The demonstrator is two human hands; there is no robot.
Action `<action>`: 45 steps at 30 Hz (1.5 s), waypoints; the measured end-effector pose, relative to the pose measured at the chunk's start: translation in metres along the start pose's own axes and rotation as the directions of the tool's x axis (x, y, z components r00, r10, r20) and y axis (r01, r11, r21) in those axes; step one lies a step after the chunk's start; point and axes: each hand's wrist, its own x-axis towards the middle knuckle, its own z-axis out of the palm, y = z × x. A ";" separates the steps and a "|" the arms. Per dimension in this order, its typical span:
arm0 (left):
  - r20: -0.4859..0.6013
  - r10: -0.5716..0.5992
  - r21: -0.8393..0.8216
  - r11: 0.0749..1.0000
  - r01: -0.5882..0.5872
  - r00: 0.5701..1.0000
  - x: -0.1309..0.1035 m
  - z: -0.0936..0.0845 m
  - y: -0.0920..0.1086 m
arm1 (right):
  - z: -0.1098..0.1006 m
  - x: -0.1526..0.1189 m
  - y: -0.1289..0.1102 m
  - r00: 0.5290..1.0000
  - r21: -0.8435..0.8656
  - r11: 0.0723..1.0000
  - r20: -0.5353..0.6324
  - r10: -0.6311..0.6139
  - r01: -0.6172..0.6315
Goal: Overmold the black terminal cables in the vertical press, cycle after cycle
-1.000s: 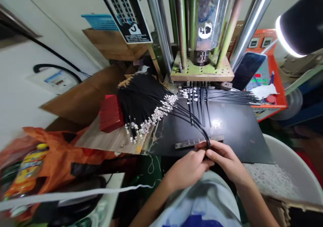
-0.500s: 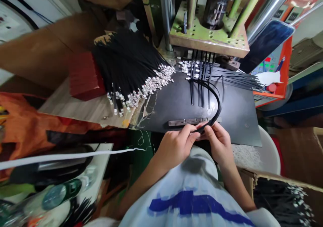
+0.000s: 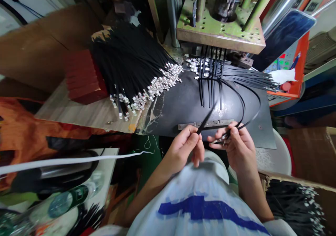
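Note:
Between thumb and fingers, my left hand (image 3: 187,147) pinches one end of some black cables (image 3: 208,118) that slant up and away, blurred. My right hand (image 3: 237,143) is closed on the ends of other looped black cables (image 3: 244,103), with small metallic tips showing at its fingers. The two hands are apart, above the front edge of the dark work plate (image 3: 178,105). Just behind them lies a slotted metal bar (image 3: 217,123). Farther back, several short cable ends (image 3: 210,94) hang from under the press block (image 3: 220,42), across a flat bundle of black cables (image 3: 244,76).
A large pile of black cables with white connectors (image 3: 131,57) covers the left bench beside a dark red block (image 3: 85,77). An orange control box (image 3: 301,68) stands at the right. Below it are a white tub (image 3: 285,155) and a cardboard box of cables (image 3: 296,208).
My hands have moved apart, the right one going rightward. The single curved bunch of cables has been split between them, with loops spreading right and a straight part slanting to my left hand.

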 end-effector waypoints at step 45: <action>0.027 0.179 1.000 0.007 -0.029 0.983 0.028 -0.007 0.036 | -0.030 0.045 0.018 0.813 -0.725 0.416 0.348 -0.467 0.549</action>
